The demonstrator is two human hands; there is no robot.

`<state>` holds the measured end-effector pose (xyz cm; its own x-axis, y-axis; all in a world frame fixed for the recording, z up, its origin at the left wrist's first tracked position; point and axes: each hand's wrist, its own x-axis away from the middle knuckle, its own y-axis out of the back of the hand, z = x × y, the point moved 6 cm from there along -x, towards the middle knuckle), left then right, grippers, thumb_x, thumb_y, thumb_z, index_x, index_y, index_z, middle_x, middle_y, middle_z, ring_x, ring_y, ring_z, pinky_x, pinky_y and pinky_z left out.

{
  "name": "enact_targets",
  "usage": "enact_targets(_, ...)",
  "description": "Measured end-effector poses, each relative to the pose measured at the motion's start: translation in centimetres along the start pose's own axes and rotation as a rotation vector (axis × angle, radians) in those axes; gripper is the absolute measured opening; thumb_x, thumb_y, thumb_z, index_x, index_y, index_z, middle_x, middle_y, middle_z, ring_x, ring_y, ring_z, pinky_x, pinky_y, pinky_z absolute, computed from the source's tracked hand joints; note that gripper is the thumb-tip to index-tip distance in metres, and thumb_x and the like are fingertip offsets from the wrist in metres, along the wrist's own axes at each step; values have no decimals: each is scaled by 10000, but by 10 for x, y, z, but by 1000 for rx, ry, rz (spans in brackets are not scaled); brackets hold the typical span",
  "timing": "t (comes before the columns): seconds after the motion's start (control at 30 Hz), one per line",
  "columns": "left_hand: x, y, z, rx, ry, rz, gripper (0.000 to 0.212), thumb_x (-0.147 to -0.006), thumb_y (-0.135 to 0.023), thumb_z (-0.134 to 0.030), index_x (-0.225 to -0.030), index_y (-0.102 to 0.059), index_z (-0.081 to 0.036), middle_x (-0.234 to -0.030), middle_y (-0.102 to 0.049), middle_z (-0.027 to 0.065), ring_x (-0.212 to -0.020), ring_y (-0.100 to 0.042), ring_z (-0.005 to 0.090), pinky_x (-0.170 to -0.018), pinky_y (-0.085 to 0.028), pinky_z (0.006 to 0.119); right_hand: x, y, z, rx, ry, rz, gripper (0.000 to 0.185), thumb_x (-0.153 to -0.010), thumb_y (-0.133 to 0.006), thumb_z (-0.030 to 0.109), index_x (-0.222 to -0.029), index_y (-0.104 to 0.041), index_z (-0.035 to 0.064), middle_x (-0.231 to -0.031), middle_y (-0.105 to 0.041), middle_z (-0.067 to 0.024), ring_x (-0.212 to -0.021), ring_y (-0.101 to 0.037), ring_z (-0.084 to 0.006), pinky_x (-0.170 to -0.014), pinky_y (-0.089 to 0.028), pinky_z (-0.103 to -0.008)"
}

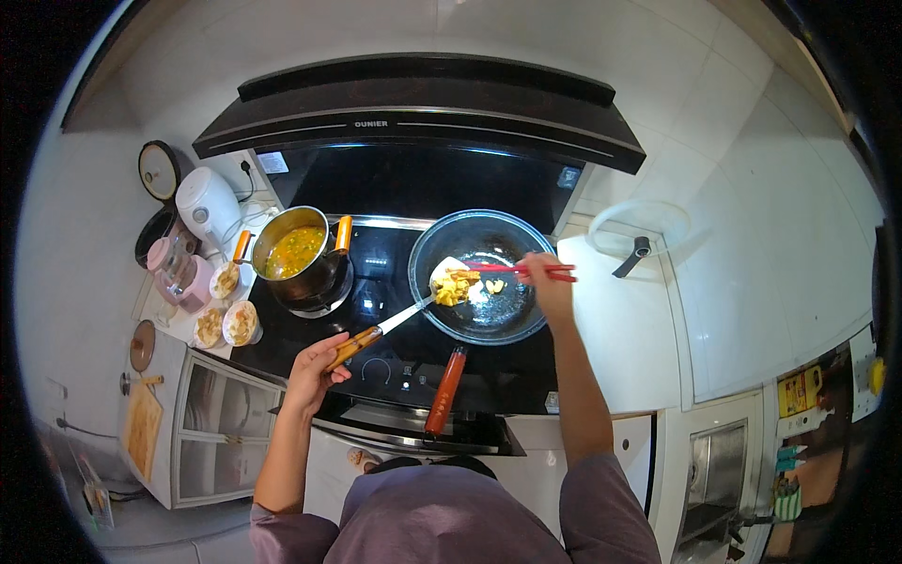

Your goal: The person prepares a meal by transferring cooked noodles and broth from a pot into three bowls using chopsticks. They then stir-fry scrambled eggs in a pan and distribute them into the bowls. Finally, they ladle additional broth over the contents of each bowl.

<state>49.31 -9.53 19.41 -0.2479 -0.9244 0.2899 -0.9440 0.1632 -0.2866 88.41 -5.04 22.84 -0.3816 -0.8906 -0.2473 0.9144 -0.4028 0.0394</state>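
Note:
My left hand [318,368] grips the bamboo-like handle of a metal spatula [407,314], whose blade reaches over the wok. Yellow cooked food [454,285], perhaps egg, is heaped on the blade. My right hand [544,282] holds a pair of red chopsticks [504,268], their tips at the heap. Below them the dark wok [437,323] sits on the cooktop, its reddish wooden handle [446,395] pointing towards me. A few small pale-yellow pieces [495,287] lie on the wok's shiny bottom.
A pot of orange-yellow soup [292,254] stands on the left of the black cooktop [377,282]. Several food-filled bowls [242,323] and a white appliance [204,201] are further left. The range hood [423,116] overhangs the back. White counter [609,338] adjoins the right side.

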Motion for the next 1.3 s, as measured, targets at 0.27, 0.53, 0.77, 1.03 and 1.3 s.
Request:
enact_targets(0.27,0,1,0,4,-2,-22,345,-883,-449,-105,-1202,-483,25,-845,-617,86,-607,-603,106,-547,-475,172,8,43,-71,233,37,-116,240,-839,-584,180,-674,-603,7,-622,-532,-53,-559,-534,-131,-513,-424,-263)
enact_targets(0.53,-4,-6,-4,-25,20,-42,333,-884,-443,-97,-1189,-488,30,-889,-609,96,-607,-607,110,-543,-487,179,19,21,-64,463,191,-78,155,-789,-618,152,-706,-610,21,-682,-525,-110,-638,-541,-233,-572,-407,-322)
enact_targets(0.77,-23,-12,-10,-83,48,27,327,-881,-453,-91,-1181,-491,34,-908,-605,113,-594,-607,115,-541,-497,180,11,44,-65,621,241,-219,142,-806,-601,149,-733,-597,28,-689,-549,-110,-635,-559,-270,-552,-433,-341)
enact_targets(1.03,-50,-28,-25,-215,124,117,309,-889,-449,-107,-1162,-510,23,-972,-590,130,-604,-601,119,-570,-512,196,14,24,-55,630,228,-32,88,-781,-615,116,-757,-607,32,-740,-560,-125,-681,-569,-278,-594,-445,-340)
enact_targets(1.3,-69,-37,-26,-215,169,164,292,-889,-431,-73,-1149,-523,22,-986,-580,135,-622,-606,132,-570,-516,189,17,14,-51,615,271,55,73,-782,-605,98,-766,-613,28,-734,-557,-122,-675,-571,-275,-601,-449,-341)
